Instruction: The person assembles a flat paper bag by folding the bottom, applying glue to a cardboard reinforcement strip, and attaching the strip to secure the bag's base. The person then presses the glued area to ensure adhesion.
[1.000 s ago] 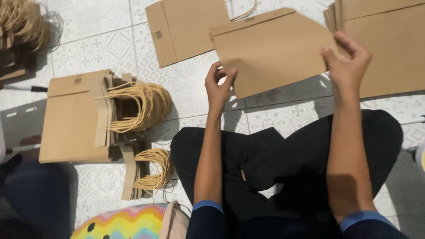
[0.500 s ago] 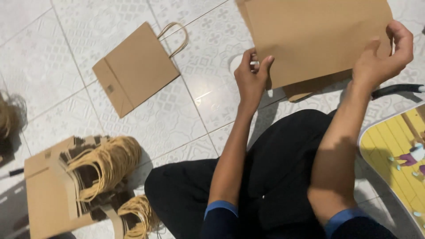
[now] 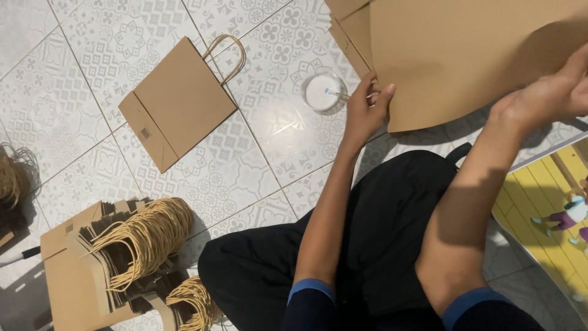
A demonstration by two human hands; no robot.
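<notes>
Up at two o'clock, a big flat sheet of brown paper (image 3: 465,55) is held over the tiled floor (image 3: 79,79) by two bare hands. At its lower left edge, the left hand (image 3: 362,113) has its fingers (image 3: 383,101) pressed together on the paper, with the thumb under the edge, so it pinches the sheet. At three o'clock, the right hand (image 3: 542,98) holds the right side, but I cannot tell how its fingers sit, because they are partly out of view. More brown sheets (image 3: 346,30) peek out behind the big one at twelve o'clock. Just beside the left hand, at about twelve o'clock, sits a small round clear cup (image 3: 323,93) with white stuff and a little stick in it. I think the paper edge or the left hand could bump that cup and tip it, because they are so near. At ten o'clock a finished brown paper bag (image 3: 177,104) with a rope handle lies flat. At seven o'clock a stack of bags (image 3: 116,257) with yellow rope handles leans in a pile, well apart from the hands.
</notes>
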